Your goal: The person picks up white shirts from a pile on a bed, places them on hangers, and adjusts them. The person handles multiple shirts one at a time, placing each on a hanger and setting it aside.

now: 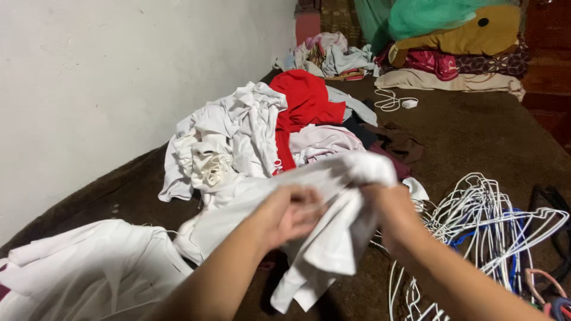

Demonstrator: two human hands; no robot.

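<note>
Fingers of the left hand (291, 214) curl inward and pinch a fold of the white garment (324, 238), while the right hand (389, 208) is closed with the cloth bunched over its knuckles, so its fingers are hidden and I cannot tell how tightly they close. Both hands hold the garment lifted just above the brown blanket (476, 131), near the middle of the view; held up this way, its loose end hangs free toward 6 o'clock rather than dragging among the other clothes. At about 4 o'clock from the hands lies a tangle of white wire hangers (493, 226), a few blue ones mixed in, close beside the right forearm and within easy reach. At 11 o'clock a heap of white clothes (232, 137) rests against a red garment (306, 104) and a pale pink one, unsorted and crumpled. At 8 o'clock another white cloth (89, 267) lies spread flatter near the white wall (119, 71). Far off at 1 o'clock, pillows and a yellow plush toy (476, 35) are stacked at the head of the bed, with a white cable and charger (398, 102) lying on the blanket just below them.
</note>
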